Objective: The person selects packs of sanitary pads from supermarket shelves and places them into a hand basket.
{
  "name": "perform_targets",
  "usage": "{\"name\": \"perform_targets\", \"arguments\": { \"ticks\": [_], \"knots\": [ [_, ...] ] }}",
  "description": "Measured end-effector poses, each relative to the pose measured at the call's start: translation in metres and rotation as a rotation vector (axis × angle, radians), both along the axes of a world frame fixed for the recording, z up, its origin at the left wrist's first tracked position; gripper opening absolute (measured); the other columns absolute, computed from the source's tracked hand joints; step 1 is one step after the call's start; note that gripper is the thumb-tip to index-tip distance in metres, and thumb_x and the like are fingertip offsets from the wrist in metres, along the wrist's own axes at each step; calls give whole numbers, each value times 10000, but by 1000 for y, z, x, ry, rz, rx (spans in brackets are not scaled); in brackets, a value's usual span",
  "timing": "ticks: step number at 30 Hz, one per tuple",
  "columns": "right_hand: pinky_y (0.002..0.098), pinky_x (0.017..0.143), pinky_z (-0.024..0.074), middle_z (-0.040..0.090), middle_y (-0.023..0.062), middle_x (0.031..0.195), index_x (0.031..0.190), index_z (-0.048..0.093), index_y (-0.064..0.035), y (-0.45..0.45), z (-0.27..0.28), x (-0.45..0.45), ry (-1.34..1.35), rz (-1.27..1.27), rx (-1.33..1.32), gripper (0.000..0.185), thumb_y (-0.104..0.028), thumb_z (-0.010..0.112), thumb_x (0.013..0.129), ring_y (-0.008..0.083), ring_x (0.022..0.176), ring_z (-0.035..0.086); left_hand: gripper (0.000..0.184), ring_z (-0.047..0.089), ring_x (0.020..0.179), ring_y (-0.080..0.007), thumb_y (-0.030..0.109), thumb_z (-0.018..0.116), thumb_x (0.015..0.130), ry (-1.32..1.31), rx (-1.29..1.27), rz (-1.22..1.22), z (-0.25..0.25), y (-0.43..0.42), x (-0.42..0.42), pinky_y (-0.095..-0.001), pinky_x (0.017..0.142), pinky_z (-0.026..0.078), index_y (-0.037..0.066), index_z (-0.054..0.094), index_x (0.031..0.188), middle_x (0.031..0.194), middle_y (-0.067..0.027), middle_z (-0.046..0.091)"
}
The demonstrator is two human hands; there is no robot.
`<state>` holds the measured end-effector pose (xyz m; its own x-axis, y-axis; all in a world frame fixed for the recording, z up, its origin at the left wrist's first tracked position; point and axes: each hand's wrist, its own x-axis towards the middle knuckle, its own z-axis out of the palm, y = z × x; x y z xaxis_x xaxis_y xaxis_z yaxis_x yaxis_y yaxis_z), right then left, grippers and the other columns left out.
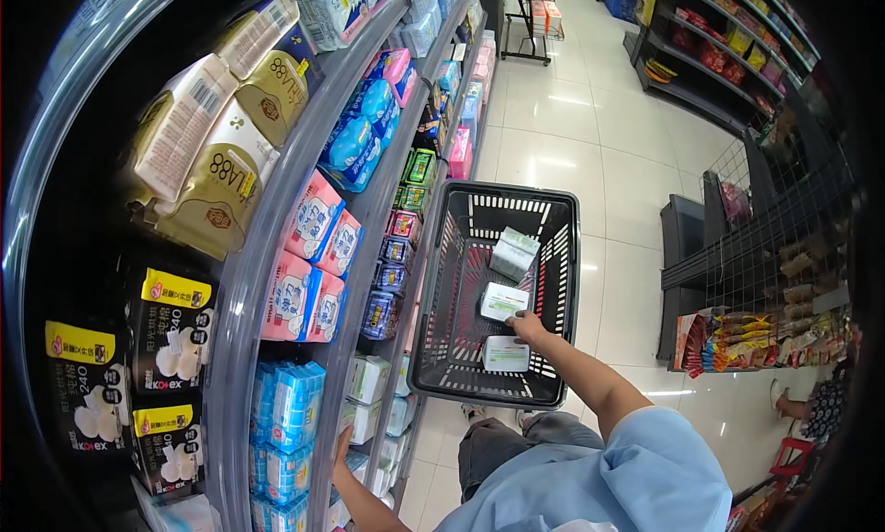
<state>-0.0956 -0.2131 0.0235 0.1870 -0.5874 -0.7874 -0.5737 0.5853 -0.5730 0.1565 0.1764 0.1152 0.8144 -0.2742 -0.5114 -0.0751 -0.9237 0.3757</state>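
Note:
My right hand [525,325] is inside a black shopping basket [573,265]. Its fingers grip the near edge of a small white-and-green package [504,301]. Two similar packages lie in the basket, one grey-white and tilted [515,253] farther up, the other flat [506,354] just below my hand. My left hand [344,447] touches the shelf edge at the lower left, fingers extended, with nothing visible in it. White-and-green packs [368,379] stand on the shelf beside it, next to blue packs [293,403].
Shelves of packaged pads line the left side, with black packs [172,334], gold-and-white packs [217,177] and pink packs [313,255]. A tiled aisle [562,117] runs ahead. On the right, a wire rack holds snack bags [737,334]. Another person's leg [791,405] shows at lower right.

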Motion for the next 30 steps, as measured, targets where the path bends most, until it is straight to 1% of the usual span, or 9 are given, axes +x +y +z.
{"name": "perform_targets", "arguments": {
  "ticks": [3,6,11,16,18,23,25,27,30],
  "knots": [
    [440,833,473,487,144,1198,1275,374,-12,4,6,-4,-45,-4,39,562,-157,602,782,264,1096,485,620,475,1129,-326,499,566,746,-68,33,-19,-65,29,32,-388,942,357,64,528,1186,1220,-159,515],
    [421,808,479,519,103,1060,1229,413,-13,4,8,-9,-63,-22,35,500,-151,594,784,222,976,514,582,481,1118,-332,505,528,772,-264,115,-14,-106,37,39,-397,939,363,82,545,1171,1226,-136,517],
    [395,777,487,522,74,968,1176,452,-32,7,18,-17,-127,-67,62,434,-153,594,785,196,897,512,632,571,926,-378,550,571,722,-375,307,67,9,-29,-32,-463,829,417,2,586,1036,1040,-205,594],
    [378,752,495,522,71,981,1163,467,-52,24,31,-24,-151,-11,73,413,-158,597,785,192,893,515,775,495,1043,-395,532,725,553,-733,337,91,-2,-11,-73,-489,915,346,-33,528,1045,1050,-236,552],
    [371,723,505,525,87,1045,1166,465,-34,33,36,-26,-191,112,-18,429,-173,608,786,197,910,529,839,428,1119,-391,491,776,492,-1008,306,-31,-10,-2,-93,-498,974,282,-24,479,1084,1097,-212,518],
    [306,793,482,520,115,1117,1258,394,-4,61,69,-22,-343,515,-265,623,-238,673,753,203,977,531,816,376,1150,-370,382,798,466,-806,-73,-193,25,8,-145,-533,1009,190,-10,435,1083,1086,-182,485],
    [304,870,434,471,146,1191,1312,300,23,82,137,-15,-554,696,-193,773,-255,711,719,223,1060,494,779,394,1126,-371,336,798,468,-747,-159,-265,48,7,-165,-545,1006,181,0,443,1073,1050,-170,495],
    [352,947,371,403,186,1257,1338,218,40,103,160,-10,-756,1011,-503,919,-269,752,657,280,1130,442,815,384,1154,-357,339,797,475,-661,-225,-337,77,-6,-177,-551,1015,151,7,424,1119,1098,-172,482],
    [398,993,319,344,212,1306,1339,232,13,124,221,-2,-849,1393,-837,965,-286,770,596,335,1207,370,901,367,1190,-330,352,807,466,-569,-280,-423,113,-35,-190,-566,1033,89,19,384,1188,1162,-166,456]
  ]
}}
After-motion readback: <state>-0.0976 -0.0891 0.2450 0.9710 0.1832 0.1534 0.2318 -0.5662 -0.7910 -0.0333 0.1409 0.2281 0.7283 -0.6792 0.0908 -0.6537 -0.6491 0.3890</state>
